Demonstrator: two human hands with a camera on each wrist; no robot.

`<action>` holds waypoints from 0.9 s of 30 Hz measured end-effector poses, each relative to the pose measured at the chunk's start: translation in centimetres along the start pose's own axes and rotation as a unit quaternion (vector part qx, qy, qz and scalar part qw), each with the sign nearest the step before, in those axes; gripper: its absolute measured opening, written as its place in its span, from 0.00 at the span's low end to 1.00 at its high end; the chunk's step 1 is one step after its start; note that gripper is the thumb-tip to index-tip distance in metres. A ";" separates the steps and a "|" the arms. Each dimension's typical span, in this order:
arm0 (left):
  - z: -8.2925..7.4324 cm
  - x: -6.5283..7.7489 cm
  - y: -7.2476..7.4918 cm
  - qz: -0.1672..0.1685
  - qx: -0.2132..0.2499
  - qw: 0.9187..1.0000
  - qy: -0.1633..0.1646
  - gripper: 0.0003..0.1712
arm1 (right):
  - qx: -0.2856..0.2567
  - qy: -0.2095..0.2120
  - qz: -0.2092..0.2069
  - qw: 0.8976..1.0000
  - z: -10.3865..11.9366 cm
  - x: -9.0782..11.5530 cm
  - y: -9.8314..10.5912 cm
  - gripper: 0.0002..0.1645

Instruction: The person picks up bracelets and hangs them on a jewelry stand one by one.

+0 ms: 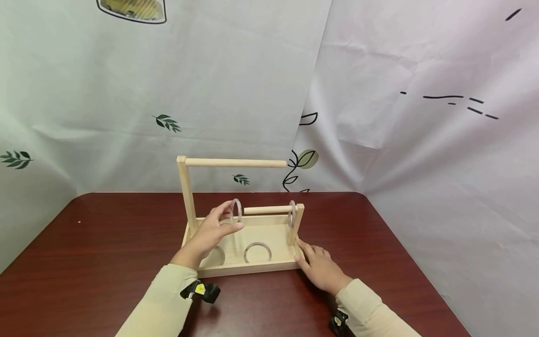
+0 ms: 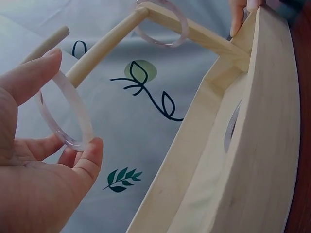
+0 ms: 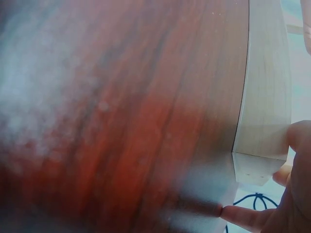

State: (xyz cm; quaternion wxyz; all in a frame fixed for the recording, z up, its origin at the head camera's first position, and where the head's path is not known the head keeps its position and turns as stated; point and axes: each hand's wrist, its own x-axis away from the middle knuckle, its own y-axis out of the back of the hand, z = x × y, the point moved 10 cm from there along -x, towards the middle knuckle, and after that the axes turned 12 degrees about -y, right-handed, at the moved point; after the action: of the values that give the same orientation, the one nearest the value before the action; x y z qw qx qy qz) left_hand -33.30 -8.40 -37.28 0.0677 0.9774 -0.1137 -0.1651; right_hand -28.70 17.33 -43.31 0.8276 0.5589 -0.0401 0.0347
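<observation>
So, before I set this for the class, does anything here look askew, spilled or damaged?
Nothing looks askew, spilled or damaged: one ring hangs on the lower rod, another ring lies in the wooden tray, and the left hand pinches a third ring.

pale translucent bangle point(image 2: 80, 110): upright, near lower rod point(image 1: 267, 210) | wooden stand point(image 1: 252, 268): upright, tray-based, two horizontal rods

On the dark-red wooden bench point(image 1: 105, 243) stands a pale wooden tray point(image 1: 252, 268). One translucent lilac ring point(image 1: 294, 215) encircles its lower round rod point(image 1: 269, 210) at the right end; a second ring point(image 1: 258, 243) lies inside, near the front edge; a third ring point(image 1: 240, 210) is just left of the rod's free end.
</observation>
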 end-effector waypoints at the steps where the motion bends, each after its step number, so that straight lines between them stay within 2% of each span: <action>1: 0.1 0.0 -0.1 -0.003 0.004 1.000 0.004 0.43 | 0.000 0.000 0.000 1.000 0.0 0.0 0.0 0.31; 8: 0.8 -0.2 -1.0 -0.010 0.056 0.998 0.023 0.42 | 0.000 -0.005 0.002 1.000 0.1 0.1 0.1 0.31; 15: 0.8 -0.6 -2.4 -0.016 0.134 0.991 0.020 0.41 | 0.003 -0.012 0.004 1.000 0.0 0.1 0.1 0.31; 27: 1.2 -1.4 -4.1 -0.023 0.177 0.983 0.033 0.40 | 0.004 -0.014 0.006 1.000 -0.1 0.1 -0.1 0.32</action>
State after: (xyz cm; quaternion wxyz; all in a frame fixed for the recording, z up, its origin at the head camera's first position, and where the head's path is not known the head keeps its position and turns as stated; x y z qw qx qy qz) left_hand -34.19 -4.16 -38.63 -0.1067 0.9811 -0.1160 -0.1120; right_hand -28.59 17.37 -43.39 0.8246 0.5621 -0.0552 0.0317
